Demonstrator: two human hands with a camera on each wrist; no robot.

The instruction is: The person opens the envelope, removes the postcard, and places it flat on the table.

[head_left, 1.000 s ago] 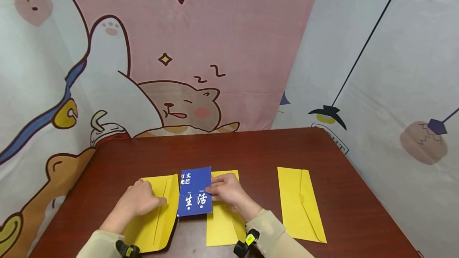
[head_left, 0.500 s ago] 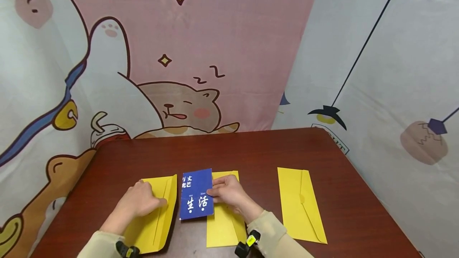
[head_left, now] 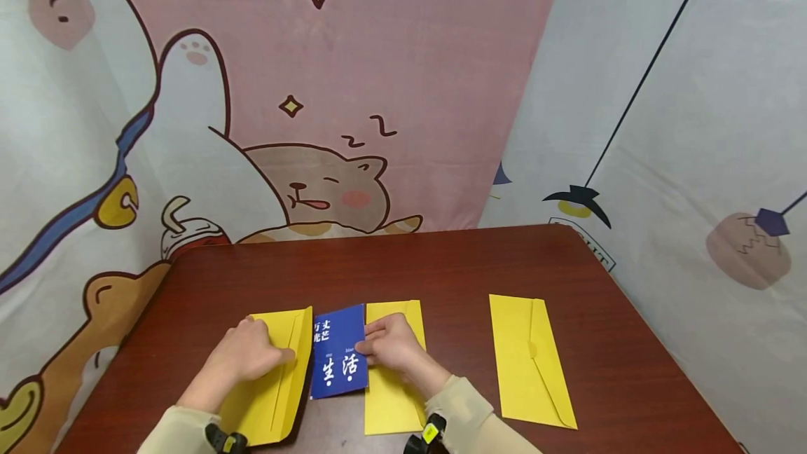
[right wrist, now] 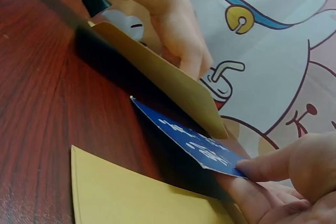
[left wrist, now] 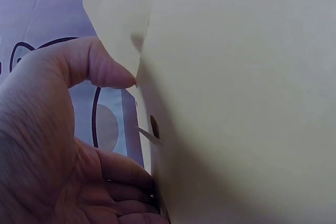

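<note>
Centrally, one blue card (head_left: 339, 352), pinched in the fingers of the right hand (head_left: 391, 347); only the right wrist view showed its held edge raised off the desk (head_left: 441, 265). Leftward, one yellow envelope (head_left: 274, 394), gripped by the left hand (head_left: 242, 351), fingers seemingly behind. Middle envelope (head_left: 391, 406) and right envelope (head_left: 531, 363) lay flat.

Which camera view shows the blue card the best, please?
The head view. It shows the blue card with nearly its whole printed face. The right wrist view shows it steeply slanted, pinched by the right hand. In the left wrist view I cannot make it out; a yellow envelope fills most of that picture.
</note>
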